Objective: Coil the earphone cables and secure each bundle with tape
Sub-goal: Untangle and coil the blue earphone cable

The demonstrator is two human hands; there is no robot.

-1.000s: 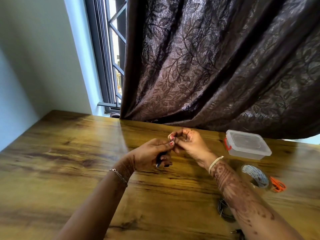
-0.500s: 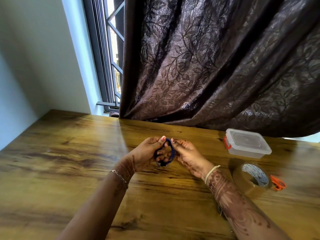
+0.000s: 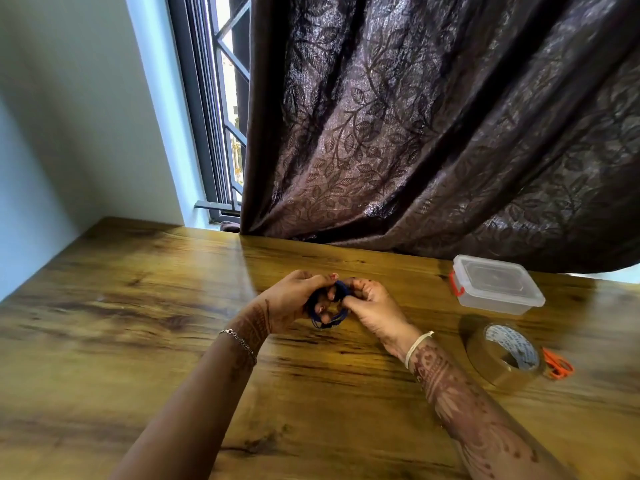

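A: Right, hands first. Where are they?

B: Both are over the table (image 3: 138, 306), about midway along and nearer the far edge than the near one. Left hand (image 3: 294, 299) and right hand (image 3: 372, 308) meet there, fingertips close together.

A: Holding what?

B: One blue earphone cable (image 3: 341, 292), wound into a small coil. Left fingers curl round its left side, thumb on top. Right thumb and fingers pinch its right side. So both hands are closed on it. The coil stands roughly upright between them and seems to be lifted off the wood.

A: Any tape on the bundle?

B: Cannot tell, the fingers cover most of it.

A: And the tape itself?

B: Tape roll (image 3: 498, 358) lies flat toward the right edge, well apart from the hands. Orange scissors (image 3: 557, 365) sit just beside it on its right.

A: Other items?

B: A clear lidded box (image 3: 495, 284) with a red clasp sits by the far edge, beyond the roll. A dark leaf-patterned curtain (image 3: 415, 133) hangs down to the far edge, with a window (image 3: 221, 116) left of it.
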